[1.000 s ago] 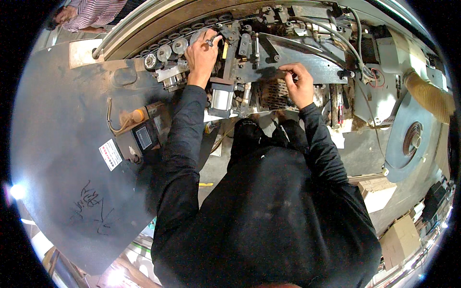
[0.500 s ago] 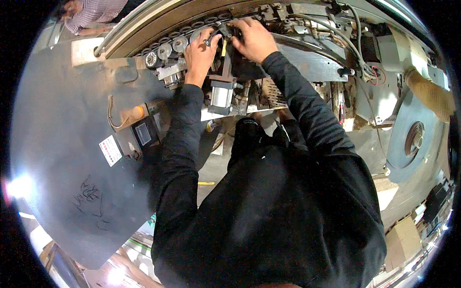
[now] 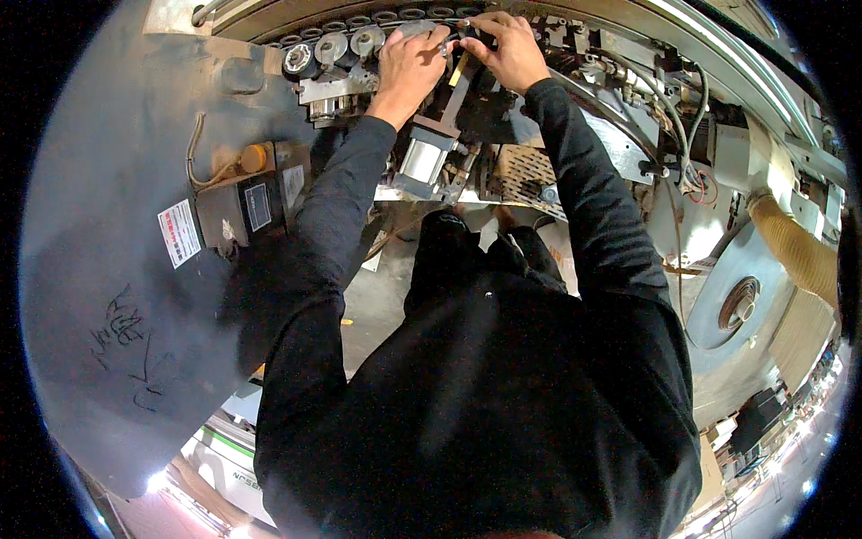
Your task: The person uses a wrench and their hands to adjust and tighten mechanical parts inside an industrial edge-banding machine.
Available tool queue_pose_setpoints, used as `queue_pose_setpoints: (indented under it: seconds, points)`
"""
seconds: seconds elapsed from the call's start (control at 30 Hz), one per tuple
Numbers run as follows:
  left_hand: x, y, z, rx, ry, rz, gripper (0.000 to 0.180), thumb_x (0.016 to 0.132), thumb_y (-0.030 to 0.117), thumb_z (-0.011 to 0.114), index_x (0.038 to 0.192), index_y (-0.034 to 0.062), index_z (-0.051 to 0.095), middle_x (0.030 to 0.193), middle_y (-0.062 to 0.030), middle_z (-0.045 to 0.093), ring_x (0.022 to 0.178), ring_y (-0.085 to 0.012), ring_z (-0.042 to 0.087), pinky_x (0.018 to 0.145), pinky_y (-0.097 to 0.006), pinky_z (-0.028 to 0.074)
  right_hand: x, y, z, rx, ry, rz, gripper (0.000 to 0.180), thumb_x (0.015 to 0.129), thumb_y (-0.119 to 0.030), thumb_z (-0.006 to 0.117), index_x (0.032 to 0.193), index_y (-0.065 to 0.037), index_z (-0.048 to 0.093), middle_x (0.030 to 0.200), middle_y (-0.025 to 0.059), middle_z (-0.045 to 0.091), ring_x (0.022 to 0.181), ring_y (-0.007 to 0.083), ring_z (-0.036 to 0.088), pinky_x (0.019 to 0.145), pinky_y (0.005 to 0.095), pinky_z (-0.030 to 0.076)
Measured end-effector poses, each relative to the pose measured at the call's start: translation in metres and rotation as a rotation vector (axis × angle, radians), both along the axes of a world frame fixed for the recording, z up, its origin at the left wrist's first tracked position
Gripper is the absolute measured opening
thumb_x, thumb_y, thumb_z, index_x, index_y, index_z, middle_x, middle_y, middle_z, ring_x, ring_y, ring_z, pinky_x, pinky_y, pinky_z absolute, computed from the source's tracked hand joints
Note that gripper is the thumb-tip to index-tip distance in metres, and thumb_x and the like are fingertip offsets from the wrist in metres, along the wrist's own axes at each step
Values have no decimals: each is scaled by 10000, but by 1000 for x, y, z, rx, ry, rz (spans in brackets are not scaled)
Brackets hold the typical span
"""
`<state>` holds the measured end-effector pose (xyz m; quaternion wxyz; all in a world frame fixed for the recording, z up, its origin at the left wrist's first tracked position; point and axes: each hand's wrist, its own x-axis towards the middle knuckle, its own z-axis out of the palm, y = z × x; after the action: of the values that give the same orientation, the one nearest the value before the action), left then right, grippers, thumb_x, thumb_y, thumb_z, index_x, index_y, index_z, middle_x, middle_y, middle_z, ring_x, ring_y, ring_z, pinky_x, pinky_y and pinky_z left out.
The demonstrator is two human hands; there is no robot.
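Observation:
Both of my hands are at the far side of an edge-processing machine, close together over a small dark mechanism point(image 3: 462, 42). My left hand point(image 3: 413, 72) has its fingers curled in, thumb toward the mechanism; what they pinch is too small to make out. My right hand point(image 3: 510, 54) reaches in from the other side, thumb and forefinger bent around a small part that is mostly hidden. Just below the fingers a yellow-marked metal bar point(image 3: 460, 76) leads down to a silver pneumatic cylinder point(image 3: 422, 162).
Left of the hands runs a row of rollers point(image 3: 332, 48). A large dark panel point(image 3: 108, 225) and a black box with an orange knob point(image 3: 254, 160) lie at left. Cables point(image 3: 669, 99), a ribbed hose point(image 3: 790, 238) and a grey disc reel point(image 3: 718, 314) stand at right.
The view has shifted, and the person at the upper left has gone out of it. My hands have drawn closer together at the mechanism; the dark piece by my left fingers is now mostly covered.

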<state>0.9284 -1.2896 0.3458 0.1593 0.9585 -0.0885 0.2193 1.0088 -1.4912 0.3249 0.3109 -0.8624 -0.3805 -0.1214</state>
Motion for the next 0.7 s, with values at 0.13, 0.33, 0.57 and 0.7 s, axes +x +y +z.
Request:
queue_pose_setpoints:
  seconds: [0.13, 0.33, 0.57, 0.7]
  points:
    - [2, 1, -7, 155, 62, 18, 209, 977, 255, 655, 1177, 200, 679, 746, -101, 713, 725, -290, 667, 764, -421, 473, -3, 2, -4, 9, 40, -34, 443, 997, -421, 665, 1330, -132, 698, 1302, 128, 651, 1105, 376, 566, 998, 476, 474]
    - [0, -6, -1, 209, -21, 21, 307, 890, 196, 687, 1197, 210, 672, 730, -56, 692, 762, -273, 649, 781, -424, 468, -9, 1, 0, 25, 45, -69, 426, 997, -394, 666, 1325, -124, 699, 1300, 121, 652, 1111, 377, 563, 1000, 462, 479]
    - [5, 5, -25, 238, -86, -23, 275, 884, 182, 685, 1159, 184, 667, 788, -26, 706, 892, -243, 647, 840, -430, 433, -24, 10, 33, 83, 100, -100, 314, 959, -247, 667, 1192, -42, 715, 1177, 200, 651, 1089, 410, 566, 964, 478, 483]
    - [8, 2, -20, 328, -107, -24, 274, 885, 196, 683, 1157, 178, 663, 801, -49, 705, 912, -264, 641, 838, -437, 425, -21, 6, 34, 75, 153, -82, 376, 951, -269, 662, 1248, -44, 704, 1215, 205, 645, 1126, 415, 549, 1020, 484, 458]
